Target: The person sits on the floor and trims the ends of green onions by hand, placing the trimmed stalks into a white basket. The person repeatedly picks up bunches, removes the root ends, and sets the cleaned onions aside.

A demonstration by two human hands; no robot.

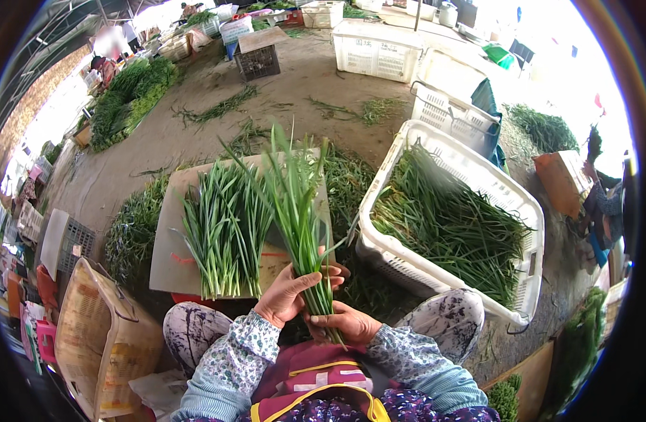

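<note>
Upright before my lap stands a bunch of long green leafy stalks, like garlic chives, gripped in both hands. My left hand is closed around its middle, thumb across the front. Lower down, my right hand closes on the stalk ends, with its thumb pressed over them. Just beyond, a pile of similar chives lies on a flat board, pale ends toward me. To the right, a white plastic crate holds loose chives.
A tan crate tilts at my lower left. Trimmed leaves litter the ground around the board. More white crates stand farther off at the right, and a large heap of greens lies at the far left. A grey crate stands ahead.
</note>
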